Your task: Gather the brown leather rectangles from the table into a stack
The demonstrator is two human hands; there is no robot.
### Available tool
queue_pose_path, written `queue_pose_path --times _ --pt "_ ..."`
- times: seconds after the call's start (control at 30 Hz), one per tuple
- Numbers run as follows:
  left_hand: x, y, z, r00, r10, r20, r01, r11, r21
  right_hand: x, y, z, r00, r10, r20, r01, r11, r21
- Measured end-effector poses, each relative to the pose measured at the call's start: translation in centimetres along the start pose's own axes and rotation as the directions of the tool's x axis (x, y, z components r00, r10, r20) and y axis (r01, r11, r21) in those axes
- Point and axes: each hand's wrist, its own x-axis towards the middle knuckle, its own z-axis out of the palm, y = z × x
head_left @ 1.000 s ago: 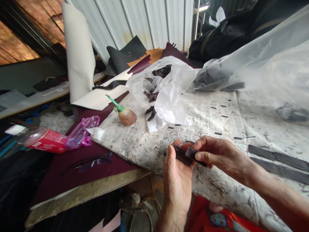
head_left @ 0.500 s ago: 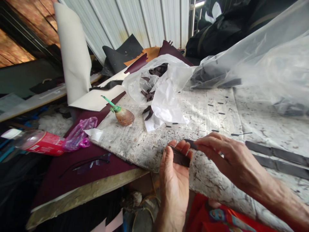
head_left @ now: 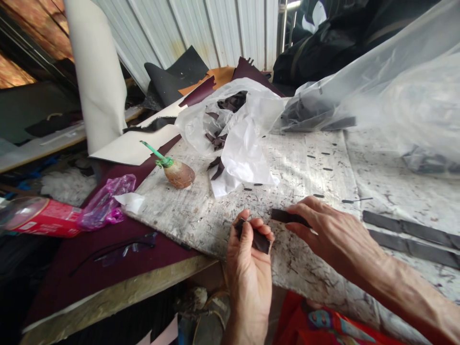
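Observation:
My left hand (head_left: 249, 273) is closed around a small dark brown leather-like piece (head_left: 260, 242), with the thumb pressed over it; whether there is more than one layer I cannot tell. To its right, my right hand (head_left: 332, 232) is low over the worktop, thumb and fingers closed on the end of a flat dark strip (head_left: 282, 215). The rest of that strip sticks out to the left, at the table surface. Beyond my right wrist lie two rows of dark strips (head_left: 413, 230), set end to end.
The worktop (head_left: 194, 215) is littered with scraps. On it are a white plastic bag (head_left: 247, 158) of dark offcuts and a brown bulb-shaped bottle (head_left: 180, 174) with a green spout. At left are a red-labelled bottle (head_left: 53, 218), a purple bag (head_left: 108, 201) and glasses (head_left: 125, 249).
My right hand has moved down and slightly left with the strip, to the table. My left hand has shifted a little left and its fingers have curled more over the piece. The view has shifted slightly.

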Motion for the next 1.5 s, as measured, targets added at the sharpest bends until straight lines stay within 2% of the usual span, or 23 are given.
queue_pose_path --times 0.13,0.3,0.53,0.63,0.73,0.8,0.83,0.93,1.0,1.07,1.2,1.37,1.43,1.5 --pt "-0.1 0.1 -0.3 1.000 -0.007 0.026 0.007 1.000 0.008 0.6 -1.3 0.0 0.999 0.001 0.047 0.004 0.994 -0.113" --pt "-0.1 0.0 -0.6 0.998 -0.007 0.055 0.006 1.000 0.021 1.4 -1.2 -0.4 0.997 0.019 0.073 -0.010 0.993 -0.121" --pt "0.1 -0.3 -0.6 0.997 0.006 0.072 -0.007 1.000 0.009 3.9 -0.3 -1.2 0.974 0.078 0.215 -0.098 0.992 0.081" --pt "0.1 -0.2 -0.5 0.997 0.004 0.077 -0.004 1.000 0.003 4.0 -0.2 -1.5 0.950 0.065 0.306 -0.143 0.960 0.241" --pt "0.1 -0.1 -0.4 0.998 -0.006 0.065 0.006 1.000 0.000 3.5 0.0 -1.9 0.950 0.070 0.305 -0.179 0.920 0.348" --pt "0.1 -0.1 -0.4 0.999 -0.003 0.049 0.003 1.000 0.004 3.1 0.1 -2.1 0.952 0.076 0.298 -0.220 0.844 0.489" --pt "0.1 -0.2 -0.3 0.999 0.002 0.041 -0.003 1.000 0.013 2.8 0.2 -2.1 0.949 0.054 0.310 -0.239 0.767 0.596" --pt "-0.4 -0.4 0.0 0.999 -0.004 0.042 0.001 0.998 0.069 2.2 0.0 -1.8 0.932 -0.045 0.359 -0.304 0.441 0.844" --pt "-0.9 -0.5 0.2 0.998 -0.023 0.063 0.015 0.993 0.120 1.8 -0.4 -1.4 0.923 -0.071 0.377 -0.343 0.287 0.894" --pt "-1.3 -0.7 0.4 0.997 -0.027 0.076 0.014 0.987 0.163 1.3 -0.8 -1.1 0.921 -0.066 0.384 -0.364 0.207 0.908" --pt "-1.8 -1.0 0.4 0.999 0.030 0.019 -0.033 0.976 0.215 -0.1 -1.0 -1.0 0.923 -0.031 0.383 -0.375 0.149 0.915" --pt "-2.2 -1.6 0.3 0.996 0.082 -0.044 -0.068 0.963 0.262 -2.2 -0.2 -0.7 0.917 -0.001 0.398 -0.380 0.293 0.877" --pt "-2.5 -1.9 0.5 0.995 0.088 -0.047 -0.073 0.966 0.248 -2.7 0.0 -0.4 0.918 0.015 0.397 -0.386 0.270 0.882" --pt "-2.8 -2.2 0.8 0.995 0.081 -0.056 -0.069 0.979 0.190 -3.0 0.0 -0.2 0.914 0.024 0.406 -0.402 0.194 0.895"
